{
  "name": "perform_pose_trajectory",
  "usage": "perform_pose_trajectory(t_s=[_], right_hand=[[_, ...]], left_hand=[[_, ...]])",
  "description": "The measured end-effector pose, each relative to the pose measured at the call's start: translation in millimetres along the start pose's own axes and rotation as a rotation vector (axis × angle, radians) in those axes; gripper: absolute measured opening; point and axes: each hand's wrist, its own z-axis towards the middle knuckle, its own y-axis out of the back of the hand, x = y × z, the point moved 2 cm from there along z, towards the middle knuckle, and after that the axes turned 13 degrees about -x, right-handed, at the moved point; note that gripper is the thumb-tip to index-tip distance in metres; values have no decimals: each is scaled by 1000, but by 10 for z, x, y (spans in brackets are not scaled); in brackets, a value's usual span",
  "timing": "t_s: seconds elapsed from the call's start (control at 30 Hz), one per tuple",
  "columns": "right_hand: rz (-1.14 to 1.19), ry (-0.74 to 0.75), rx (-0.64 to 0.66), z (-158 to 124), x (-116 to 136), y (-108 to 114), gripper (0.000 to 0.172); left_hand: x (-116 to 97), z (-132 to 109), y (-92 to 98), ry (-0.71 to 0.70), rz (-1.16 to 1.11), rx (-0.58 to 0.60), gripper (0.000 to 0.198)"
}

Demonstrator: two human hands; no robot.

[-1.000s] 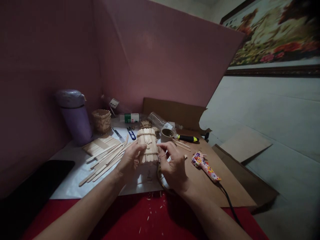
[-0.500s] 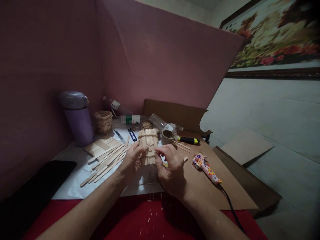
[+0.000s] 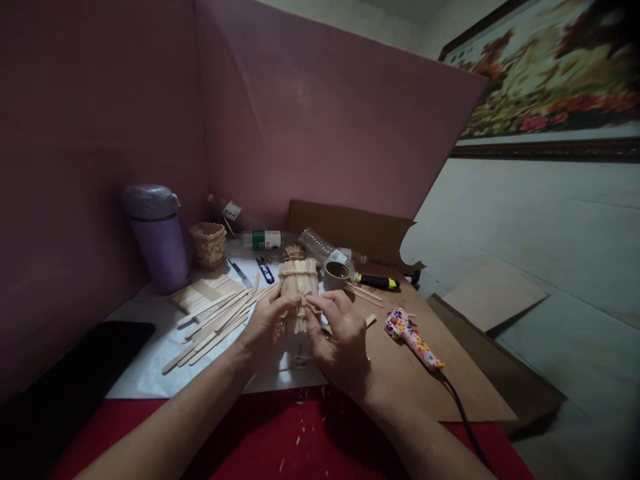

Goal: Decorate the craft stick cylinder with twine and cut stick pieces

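Right in the middle of the work surface stands the stick barrel (image 3: 299, 281), a small upright drum of pale craft sticks set on the white paper (image 3: 145, 373). The left hand (image 3: 265, 328) is cupped round its left flank, with the fingers curled and the thumb on the front. The right hand (image 3: 341, 337) closes on it from the other side, thumb and forefinger pinched together at the band across its middle. What they pinch there is too small to tell. Both hands hide the barrel's lower half.

Just left of the left hand, loose sticks (image 3: 215, 317) fan out over the paper. Behind them a purple flask (image 3: 160, 240) stands against the pink partition (image 3: 320, 127), with a woven basket (image 3: 209, 244) beside it. Blue snips (image 3: 265, 270) lie between the basket and the barrel. Farther back a green-labelled bottle (image 3: 263, 239) and a clear bottle (image 3: 320, 244) lie on their sides.

A tape roll (image 3: 336, 274) sits just right of the barrel's top, and a yellow-and-black knife (image 3: 377, 282) lies beyond it. The patterned glue gun (image 3: 413, 337) rests on the cardboard sheet (image 3: 450, 387), near the right hand but apart from it. Its cord (image 3: 463, 417) trails toward the near edge.

Wood chips speckle the red cloth (image 3: 310, 440) between the forearms. A flat black thing (image 3: 70, 373) lies at the far left.
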Motion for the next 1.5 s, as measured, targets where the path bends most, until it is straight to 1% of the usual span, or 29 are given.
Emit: perform_pose_trajectory(t_s=[0.2,0.27,0.47,0.67,0.93,1.03,1.13,1.27,1.5], right_hand=[[-6,-20,10,15,9,-9,16],[-1,-33,7,19,5,-8,14],[17,-67,10,25,-5,-13,13],[27,-83,10,24,-4,-15,12],[30,-82,7,15,-23,-23,13],[28,-78,15,17,-16,-24,12],[19,-76,27,19,-4,-21,12],[20,-71,39,22,3,-20,12],[44,-81,38,31,-6,-22,13]], left_hand=[[26,34,26,-14,16,-9,44],[22,27,23,-9,5,11,46],[7,7,-7,-18,-37,75,42],[35,30,12,-30,1,77,38],[48,28,15,-54,-1,87,41],[48,24,6,-37,8,91,39],[53,30,-1,-20,4,75,40],[63,50,5,-59,17,34,40],[102,71,43,-52,35,32,37]])
